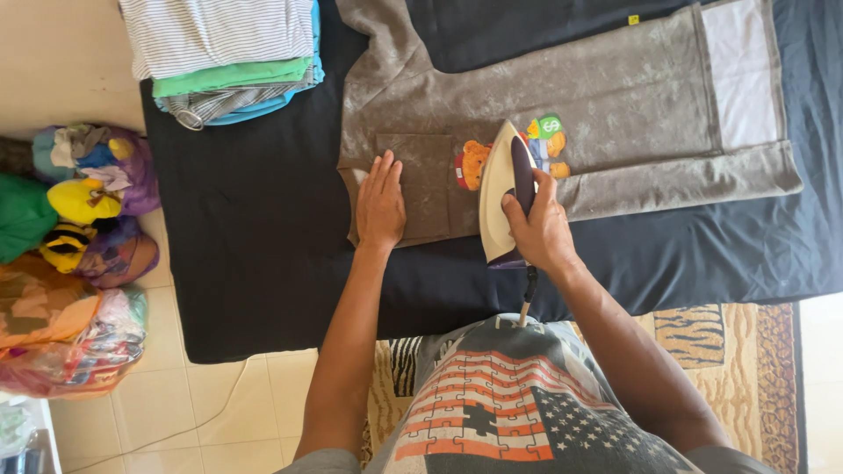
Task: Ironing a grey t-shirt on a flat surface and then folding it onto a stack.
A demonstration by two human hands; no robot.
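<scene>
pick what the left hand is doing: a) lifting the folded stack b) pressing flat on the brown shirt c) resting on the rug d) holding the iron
b: the left hand lies flat, fingers spread, on the brown shirt beside its pocket, while the right hand grips the iron.

Left hand (380, 204) flat, fingers together, palm down, right hand (537, 230) curled in a closed grip, both forearms extended forward
</scene>
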